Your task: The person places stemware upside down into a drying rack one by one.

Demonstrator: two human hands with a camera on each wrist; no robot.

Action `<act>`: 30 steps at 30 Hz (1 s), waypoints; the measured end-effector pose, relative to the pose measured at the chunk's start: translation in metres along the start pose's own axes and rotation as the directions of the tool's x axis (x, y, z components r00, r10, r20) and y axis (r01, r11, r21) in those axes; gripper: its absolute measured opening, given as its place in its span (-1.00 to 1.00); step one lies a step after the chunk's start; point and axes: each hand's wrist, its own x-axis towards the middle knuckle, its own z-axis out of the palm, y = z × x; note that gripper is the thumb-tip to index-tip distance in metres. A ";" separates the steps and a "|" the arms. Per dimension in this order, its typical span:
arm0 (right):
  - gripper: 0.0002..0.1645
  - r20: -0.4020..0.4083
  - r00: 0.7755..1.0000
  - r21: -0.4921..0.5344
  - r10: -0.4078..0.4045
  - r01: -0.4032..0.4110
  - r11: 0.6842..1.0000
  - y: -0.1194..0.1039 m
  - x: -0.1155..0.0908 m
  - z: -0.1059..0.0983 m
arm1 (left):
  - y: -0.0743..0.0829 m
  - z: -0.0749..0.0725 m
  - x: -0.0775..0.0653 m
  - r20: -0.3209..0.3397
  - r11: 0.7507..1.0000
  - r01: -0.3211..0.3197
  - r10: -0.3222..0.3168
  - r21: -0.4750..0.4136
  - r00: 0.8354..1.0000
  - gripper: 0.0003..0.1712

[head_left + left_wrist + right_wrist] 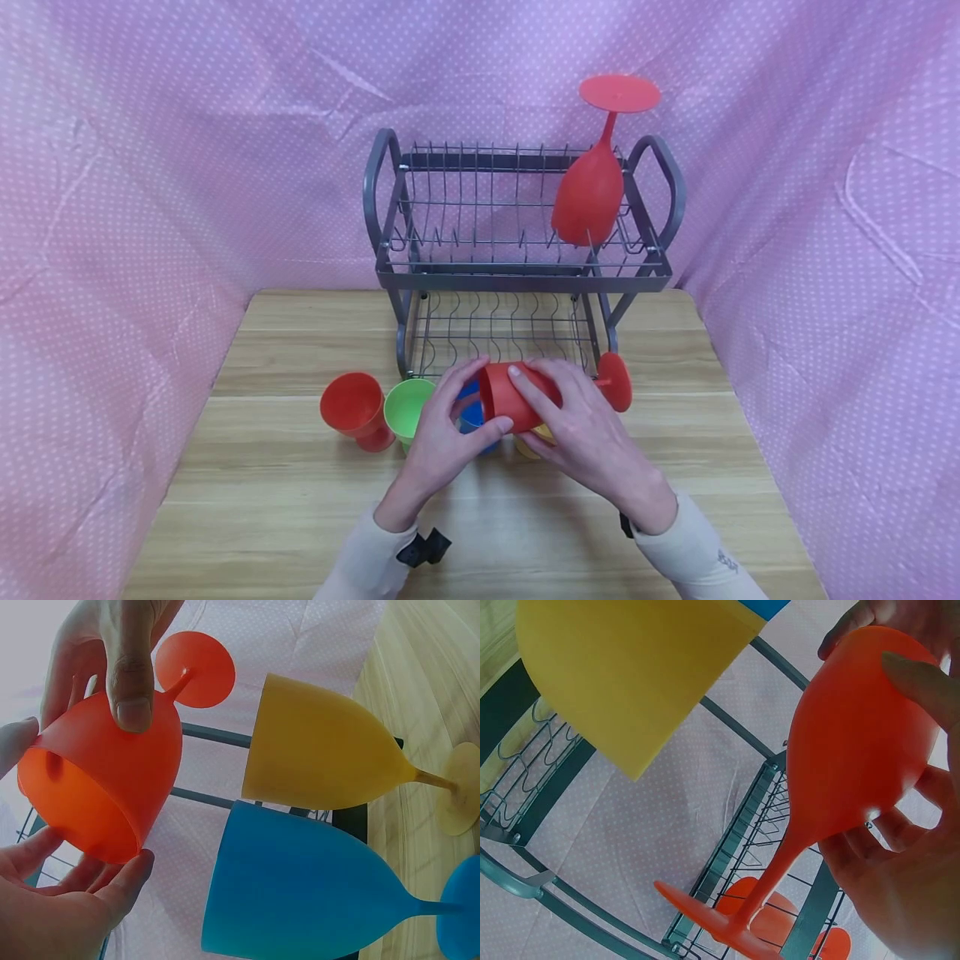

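Ten fingers, or as many as show, are bent about one red goblet (pixel 502 398) in the middle of the head frame. The left hand (pixel 437 433) spans the rim, its thumb on the lower edge and its fingertips on the upper, spread about as wide as the mouth. The right hand (pixel 588 433) grips the bowl nearer the stem, fingers laid over the top and thumb beneath. The goblet lies sideways in the air, mouth to the left of the frame, foot to the right.

Just behind and below the hands, partly hidden in the head frame, are a blue goblet (pixel 292 885) and a yellow goblet (pixel 315 750); the left wrist frame shows both. Left of centre, a green goblet (pixel 405 408) stands beside a second red goblet (pixel 352 404) on the wooden desk (pixel 300 517).

Above the hands rises a two-tier dish rack (pixel 525 283). In its upper tier, at the frame's upper right, an upturned red goblet (pixel 588 196) leans, foot highest. Pink dotted cloth (pixel 150 208) fills the sides and top.
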 end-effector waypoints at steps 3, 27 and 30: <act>0.23 -0.006 1.000 -0.005 -0.007 0.007 1.000 0.000 -0.001 0.000 | 0.000 0.000 0.001 -0.003 1.000 -0.007 0.007 -0.011 1.000 -0.14; -0.27 -0.476 0.880 0.117 0.011 0.050 0.992 0.008 -0.014 -0.001 | -0.009 0.000 0.005 -0.079 0.990 -0.038 0.027 -0.138 0.996 -0.19; -0.30 -0.551 0.833 0.128 0.042 0.035 0.991 0.009 -0.015 0.001 | -0.009 0.000 0.005 -0.089 0.987 -0.040 0.026 -0.155 0.996 -0.19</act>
